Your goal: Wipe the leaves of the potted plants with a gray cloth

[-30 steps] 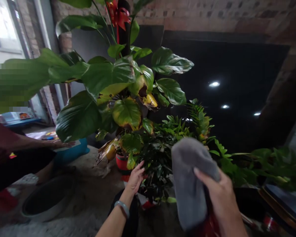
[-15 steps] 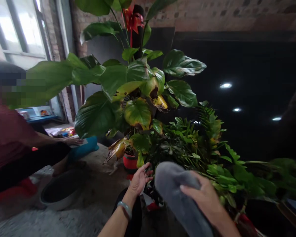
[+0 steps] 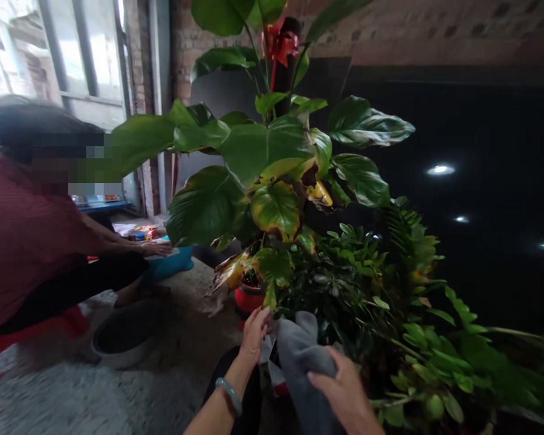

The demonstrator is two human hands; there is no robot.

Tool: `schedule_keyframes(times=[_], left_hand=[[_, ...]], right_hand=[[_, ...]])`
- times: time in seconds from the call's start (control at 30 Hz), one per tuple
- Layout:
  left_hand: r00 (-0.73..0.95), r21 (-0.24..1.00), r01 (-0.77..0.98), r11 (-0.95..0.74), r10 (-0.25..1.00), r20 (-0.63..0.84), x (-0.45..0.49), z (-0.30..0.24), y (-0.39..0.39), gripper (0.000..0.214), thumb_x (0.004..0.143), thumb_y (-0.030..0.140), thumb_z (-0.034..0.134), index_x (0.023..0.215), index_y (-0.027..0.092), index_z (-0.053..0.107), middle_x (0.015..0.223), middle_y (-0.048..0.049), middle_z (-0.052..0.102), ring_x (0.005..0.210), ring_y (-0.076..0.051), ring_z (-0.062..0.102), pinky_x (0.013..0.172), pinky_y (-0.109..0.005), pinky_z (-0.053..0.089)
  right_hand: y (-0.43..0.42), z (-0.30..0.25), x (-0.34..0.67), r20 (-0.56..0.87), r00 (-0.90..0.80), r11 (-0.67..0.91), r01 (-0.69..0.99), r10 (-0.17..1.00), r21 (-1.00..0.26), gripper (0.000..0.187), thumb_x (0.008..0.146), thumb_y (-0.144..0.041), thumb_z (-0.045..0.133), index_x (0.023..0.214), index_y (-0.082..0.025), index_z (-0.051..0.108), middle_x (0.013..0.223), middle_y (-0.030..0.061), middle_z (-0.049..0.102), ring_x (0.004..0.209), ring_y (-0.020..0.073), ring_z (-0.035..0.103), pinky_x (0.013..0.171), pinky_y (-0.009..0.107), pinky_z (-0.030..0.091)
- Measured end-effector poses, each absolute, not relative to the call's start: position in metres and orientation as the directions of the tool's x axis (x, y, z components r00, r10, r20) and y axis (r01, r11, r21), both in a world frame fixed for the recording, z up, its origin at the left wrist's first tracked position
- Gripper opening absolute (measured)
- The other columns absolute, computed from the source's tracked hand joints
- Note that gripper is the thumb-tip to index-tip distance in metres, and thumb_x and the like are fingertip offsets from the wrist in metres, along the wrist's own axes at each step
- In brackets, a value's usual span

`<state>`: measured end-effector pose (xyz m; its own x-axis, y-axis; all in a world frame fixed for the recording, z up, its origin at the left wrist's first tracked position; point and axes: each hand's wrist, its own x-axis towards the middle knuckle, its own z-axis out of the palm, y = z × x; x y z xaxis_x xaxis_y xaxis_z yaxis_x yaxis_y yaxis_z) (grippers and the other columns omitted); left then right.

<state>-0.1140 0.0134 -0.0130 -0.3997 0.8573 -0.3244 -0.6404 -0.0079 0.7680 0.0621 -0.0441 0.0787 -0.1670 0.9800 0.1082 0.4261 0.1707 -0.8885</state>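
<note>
My right hand (image 3: 344,396) grips a grey cloth (image 3: 301,356) and holds it low against the dark bushy plant (image 3: 344,284) in front of me. My left hand (image 3: 254,332), with a pale bracelet on the wrist, pinches the cloth's left edge next to a leaf at the plant's base. Behind stands a tall plant with large green and yellowing leaves (image 3: 263,163) in a red pot (image 3: 248,297), with a red ribbon (image 3: 281,45) on its pole.
Another person in a red top (image 3: 22,229) crouches at the left, a hand on a blue tub (image 3: 170,263). A grey basin (image 3: 122,338) sits on the rough floor. More leafy plants (image 3: 453,356) fill the right. A dark glossy wall is behind.
My right hand has brought the grey cloth down from chest height into the bushy plant. My left hand has closed on the cloth's edge. The view has swung left.
</note>
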Motion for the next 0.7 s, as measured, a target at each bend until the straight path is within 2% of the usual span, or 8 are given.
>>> schedule_keyframes(times=[0.07,0.13,0.2,0.27,0.37,0.5,0.6,0.7], left_hand=[[-0.565,0.824,-0.544,-0.161,0.796,-0.217,-0.12,-0.008,0.01,0.029,0.057,0.032,0.073,0.08,0.019,0.062,0.089,-0.0046,0.067,0.09,-0.022,0.06,0.068,-0.027,0.044],[-0.639,0.871,-0.401,-0.284,0.768,-0.044,-0.124,-0.004,0.006,0.019,0.057,0.025,0.075,0.07,0.02,0.062,0.102,-0.006,0.066,0.108,-0.026,0.054,0.081,-0.03,0.044],[-0.616,0.894,-0.288,-0.343,0.781,0.102,-0.124,0.0,0.002,0.014,0.056,0.019,0.075,0.061,0.02,0.062,0.116,-0.0077,0.062,0.124,-0.03,0.042,0.097,-0.032,0.036],[-0.539,0.9,-0.278,-0.334,0.83,0.142,-0.12,0.002,0.001,0.013,0.057,0.016,0.074,0.068,0.02,0.068,0.125,-0.0082,0.058,0.132,-0.03,0.033,0.106,-0.033,0.026],[-0.453,0.866,-0.439,-0.238,0.891,0.015,-0.114,0.001,0.003,0.034,0.059,0.018,0.072,0.093,0.02,0.071,0.124,-0.0079,0.06,0.13,-0.029,0.037,0.105,-0.035,0.028],[-0.368,0.751,-0.634,-0.188,0.927,-0.078,-0.115,-0.008,0.012,0.047,0.056,0.02,0.069,0.103,0.016,0.068,0.102,-0.0081,0.07,0.106,-0.029,0.056,0.089,-0.034,0.043],[-0.351,0.67,-0.728,-0.145,0.918,-0.183,-0.124,-0.017,0.017,0.055,0.057,0.019,0.064,0.112,0.015,0.064,0.094,-0.0072,0.071,0.091,-0.024,0.061,0.077,-0.032,0.047],[-0.345,0.619,-0.779,-0.103,0.894,-0.286,-0.131,-0.021,0.019,0.052,0.067,0.025,0.058,0.118,0.016,0.059,0.112,-0.0089,0.066,0.092,-0.022,0.061,0.074,-0.033,0.049]], right_hand=[[-0.047,0.11,0.084,0.1,-0.072,0.119,0.338,0.992,-0.934,0.026,0.049,-0.039,0.065,0.066,-0.019,0.065,0.059,0.0026,0.066,0.057,0.022,0.058,0.054,0.03,0.046],[-0.036,0.145,0.093,0.194,0.134,0.142,0.324,0.972,-0.935,0.039,0.048,-0.047,0.069,0.074,-0.018,0.066,0.063,0.0029,0.066,0.06,0.0228,0.058,0.055,0.03,0.046],[-0.015,0.166,0.085,0.353,0.292,0.238,0.364,0.889,-0.901,0.044,0.049,-0.049,0.069,0.08,-0.018,0.065,0.064,0.0017,0.063,0.062,0.0216,0.056,0.056,0.029,0.044],[0.009,0.166,0.062,0.448,0.238,0.33,0.407,0.862,-0.852,0.042,0.056,-0.048,0.063,0.085,-0.017,0.063,0.066,0.0016,0.061,0.063,0.0199,0.054,0.059,0.029,0.042],[0.028,0.134,0.022,0.388,-0.063,0.376,0.431,0.919,-0.82,0.027,0.058,-0.037,0.058,0.077,-0.019,0.062,0.064,0.0012,0.062,0.06,0.0179,0.052,0.059,0.029,0.041],[0.004,0.108,0.019,0.205,-0.35,0.355,0.445,0.914,-0.822,0.007,0.049,-0.02,0.06,0.056,-0.021,0.062,0.054,-0.0009,0.061,0.054,0.0173,0.053,0.053,0.026,0.038],[-0.012,0.134,0.042,0.152,-0.287,0.257,0.372,0.946,-0.892,0.018,0.054,-0.031,0.062,0.068,-0.02,0.066,0.06,0.0001,0.064,0.056,0.019,0.055,0.052,0.027,0.041],[0.004,0.167,0.041,0.303,-0.11,0.322,0.404,0.946,-0.856,0.027,0.056,-0.039,0.064,0.075,-0.02,0.066,0.062,0.0,0.063,0.058,0.0194,0.054,0.053,0.028,0.041]])
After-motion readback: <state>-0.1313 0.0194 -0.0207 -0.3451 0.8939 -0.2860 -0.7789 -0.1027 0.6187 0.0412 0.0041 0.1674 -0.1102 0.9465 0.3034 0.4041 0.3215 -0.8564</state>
